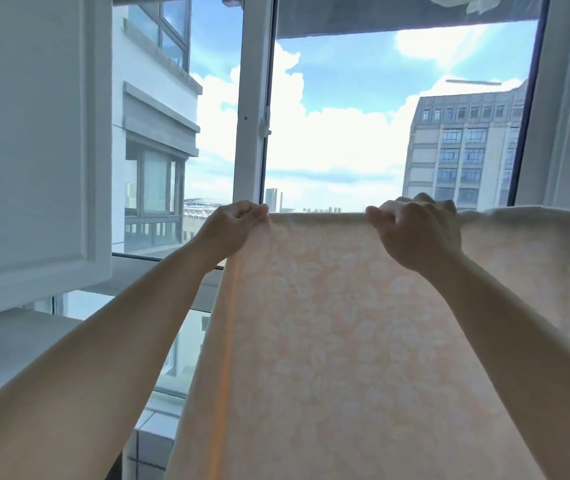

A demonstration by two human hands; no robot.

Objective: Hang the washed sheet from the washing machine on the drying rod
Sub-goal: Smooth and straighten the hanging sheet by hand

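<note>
Overhead, two bare arms reach up before a high-rise window (252, 98) as the left hand (233, 225) pinches the top-left corner of a pale peach sheet (328, 341) with a faint leaf print, while the right hand (415, 233), toward three o'clock of it, curls its fingers over the same top edge. Stretched level between the two grips, the sheet hangs down to six o'clock and runs on toward three o'clock, with a white cabinet door (30, 133) at nine o'clock and an office block (463, 150) outside at two o'clock.
</note>
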